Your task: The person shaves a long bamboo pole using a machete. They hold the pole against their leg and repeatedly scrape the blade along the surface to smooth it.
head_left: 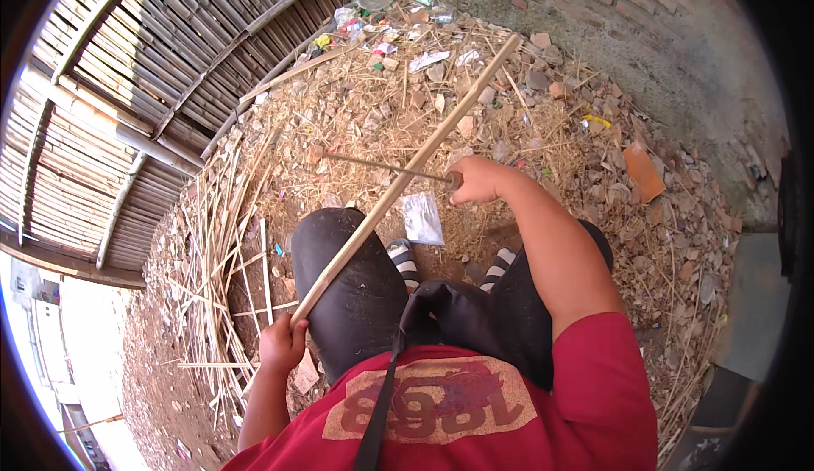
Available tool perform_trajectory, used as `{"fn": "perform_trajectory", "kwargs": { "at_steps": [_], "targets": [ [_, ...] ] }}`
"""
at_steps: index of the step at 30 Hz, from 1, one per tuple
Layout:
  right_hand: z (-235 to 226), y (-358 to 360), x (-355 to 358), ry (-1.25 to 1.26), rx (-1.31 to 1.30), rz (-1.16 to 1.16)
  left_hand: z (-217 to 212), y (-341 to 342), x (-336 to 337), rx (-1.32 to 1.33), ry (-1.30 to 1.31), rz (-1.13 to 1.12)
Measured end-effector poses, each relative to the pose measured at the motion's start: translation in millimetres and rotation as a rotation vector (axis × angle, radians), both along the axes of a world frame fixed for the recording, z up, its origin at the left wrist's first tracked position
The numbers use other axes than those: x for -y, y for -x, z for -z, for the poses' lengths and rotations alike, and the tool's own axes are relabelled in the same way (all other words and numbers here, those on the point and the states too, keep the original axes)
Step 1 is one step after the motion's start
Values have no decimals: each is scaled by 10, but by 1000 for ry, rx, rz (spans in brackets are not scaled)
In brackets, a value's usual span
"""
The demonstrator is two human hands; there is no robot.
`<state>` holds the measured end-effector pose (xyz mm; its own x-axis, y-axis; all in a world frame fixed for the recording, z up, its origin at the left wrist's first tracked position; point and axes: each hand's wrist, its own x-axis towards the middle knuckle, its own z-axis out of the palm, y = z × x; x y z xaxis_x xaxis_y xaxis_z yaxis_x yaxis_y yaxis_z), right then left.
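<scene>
My left hand is closed around the lower end of a long, pale split-bamboo strip. The strip slants up across my left thigh and away to the right, its far end above the ground. In my right fist is the handle of a long, thin, brown knife. Its narrow blade points left and crosses the strip at about the strip's middle. Whether blade and strip touch, I cannot tell. My knees are bent and spread, with sandalled feet between them.
A heap of thin split-bamboo strips lies on the ground at my left. Rubble, dry straw and litter cover the ground ahead. A bamboo fence stands at the left, a brick wall at the far right. A clear plastic bag lies near my feet.
</scene>
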<state>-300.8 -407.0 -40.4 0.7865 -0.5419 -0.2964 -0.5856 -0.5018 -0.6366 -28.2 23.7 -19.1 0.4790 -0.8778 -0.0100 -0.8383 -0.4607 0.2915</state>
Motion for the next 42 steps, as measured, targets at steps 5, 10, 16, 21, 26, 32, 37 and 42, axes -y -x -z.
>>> {"fn": "perform_trajectory", "kwargs": {
  "at_steps": [5, 10, 16, 21, 26, 32, 37, 42],
  "targets": [
    [-91, 22, 144, 93, 56, 118, -158, -26, -34, -58, -39, -1],
    [80, 69, 48, -35, -41, -8, -20, -81, -30, -40, -47, 25],
    [-547, -195, -270, 46, 70, 13, -54, -73, -175, -120, -19, -41],
    [-52, 28, 118, 68, -53, 29, -92, -70, -48, -75, -74, -15],
    [-431, -219, -274, 239, 38, -38, -138, -71, -178, -70, -18, -34],
    [-193, 77, 198, 49, -81, 207, -160, -132, -70, -17, -53, -10],
    [-330, -127, -101, 125, 13, 40, -154, -112, -218, -86, -43, -14],
    [-128, 144, 256, -22, 4, 253, -84, -156, -197, -60, -33, 0]
  ]
}}
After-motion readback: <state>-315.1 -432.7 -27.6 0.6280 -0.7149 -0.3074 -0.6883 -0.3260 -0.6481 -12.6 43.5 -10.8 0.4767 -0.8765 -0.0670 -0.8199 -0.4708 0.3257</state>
